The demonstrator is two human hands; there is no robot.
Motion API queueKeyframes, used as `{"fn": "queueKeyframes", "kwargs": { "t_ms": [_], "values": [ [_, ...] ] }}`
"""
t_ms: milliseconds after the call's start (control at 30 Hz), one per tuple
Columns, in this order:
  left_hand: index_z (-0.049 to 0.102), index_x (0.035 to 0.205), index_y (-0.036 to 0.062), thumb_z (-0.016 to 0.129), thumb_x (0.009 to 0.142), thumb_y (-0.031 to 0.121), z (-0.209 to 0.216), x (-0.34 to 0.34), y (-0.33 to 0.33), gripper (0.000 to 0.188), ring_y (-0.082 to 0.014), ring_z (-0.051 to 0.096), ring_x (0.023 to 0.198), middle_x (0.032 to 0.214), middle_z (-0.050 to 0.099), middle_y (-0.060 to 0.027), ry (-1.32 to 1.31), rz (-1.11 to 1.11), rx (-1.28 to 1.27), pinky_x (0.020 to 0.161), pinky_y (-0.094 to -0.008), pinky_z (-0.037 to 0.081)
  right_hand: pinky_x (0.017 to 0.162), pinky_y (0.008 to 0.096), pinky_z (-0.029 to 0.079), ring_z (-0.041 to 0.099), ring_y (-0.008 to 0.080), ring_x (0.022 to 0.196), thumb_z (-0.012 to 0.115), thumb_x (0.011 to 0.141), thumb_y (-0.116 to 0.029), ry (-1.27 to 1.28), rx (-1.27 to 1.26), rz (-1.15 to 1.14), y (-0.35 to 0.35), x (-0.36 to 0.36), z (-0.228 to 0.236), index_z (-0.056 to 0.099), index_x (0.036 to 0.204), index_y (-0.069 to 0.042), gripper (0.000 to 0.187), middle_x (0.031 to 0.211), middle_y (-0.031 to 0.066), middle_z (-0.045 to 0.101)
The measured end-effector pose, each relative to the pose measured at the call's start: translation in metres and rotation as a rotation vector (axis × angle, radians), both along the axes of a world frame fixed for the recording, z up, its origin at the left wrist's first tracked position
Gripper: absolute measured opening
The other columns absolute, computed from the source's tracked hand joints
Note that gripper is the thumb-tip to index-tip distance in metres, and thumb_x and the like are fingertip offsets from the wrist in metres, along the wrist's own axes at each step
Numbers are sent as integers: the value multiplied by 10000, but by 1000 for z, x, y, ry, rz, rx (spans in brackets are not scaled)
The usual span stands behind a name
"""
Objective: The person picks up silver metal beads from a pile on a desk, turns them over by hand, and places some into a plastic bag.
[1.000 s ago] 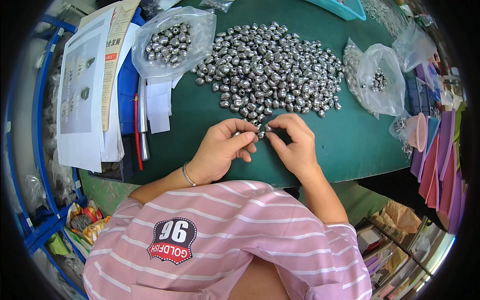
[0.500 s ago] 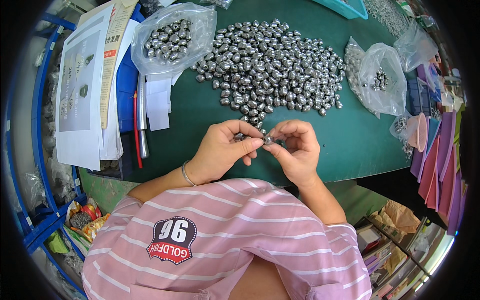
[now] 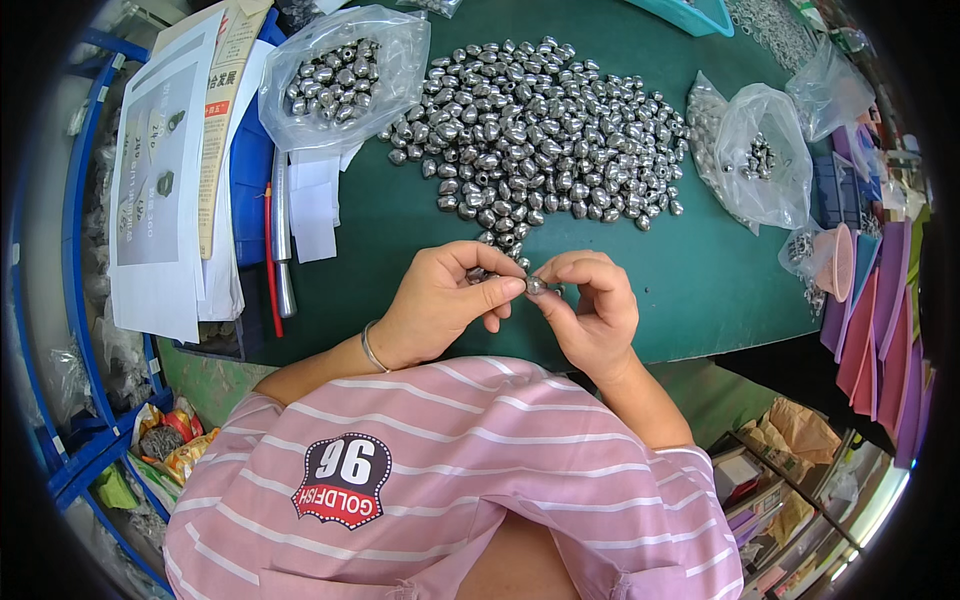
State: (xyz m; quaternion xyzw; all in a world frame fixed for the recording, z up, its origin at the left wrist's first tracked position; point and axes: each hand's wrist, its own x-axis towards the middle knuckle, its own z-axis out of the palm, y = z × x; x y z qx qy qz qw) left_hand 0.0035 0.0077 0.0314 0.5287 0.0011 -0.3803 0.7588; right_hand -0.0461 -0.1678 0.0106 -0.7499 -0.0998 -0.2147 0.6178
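1. The green worktop (image 3: 420,250) carries everything, and both hands work just above its near edge.
2. A wide heap of silvery metal beads (image 3: 540,130) lies spread across the middle of the worktop; a clear bag of beads (image 3: 340,75) sits at its left and a second clear bag (image 3: 765,155) at its right.
3. The left hand (image 3: 440,305) has its fingers clenched around a small metal piece, thumb and forefinger tips meeting those of the right hand (image 3: 590,310).
4. The right hand's fingers pinch one small bead (image 3: 536,285), held between the two hands just short of the heap's near tip.
5. To do this well, I judge the grip should stay at the fingertips, the bead turned slowly so it cannot slip.
6. The bead is rounded, shiny, grey-silver, mostly hidden by fingertips.
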Motion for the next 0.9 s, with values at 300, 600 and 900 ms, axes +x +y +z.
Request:
{"fn": "queueKeyframes", "kwargs": {
  "t_ms": [300,600,900],
  "values": [
    [629,948,-34,650,876,56,0,0,1,117,-96,580,646,778,618,-60,20,-1,20,542,-221,489,696,317,489,613,249,779,689,690,88,-137,-374,-144,-25,15,25,617,849,-19,204,822,98,643],
    [596,986,-32,623,898,63,-4,-1,0,133,-105,562,632,778,596,-62,53,63,53,532,-227,473,750,359,486,610,268,837,666,773,21,1,-643,-337,-88,48,16,666,920,-19,153,893,98,647],
    [596,993,-36,614,899,54,-3,0,1,131,-102,564,639,786,596,-62,59,65,88,537,-221,475,719,384,418,579,262,867,677,704,-6,-41,-786,-30,-22,45,-4,660,924,-57,226,917,56,632]
  ]
}}
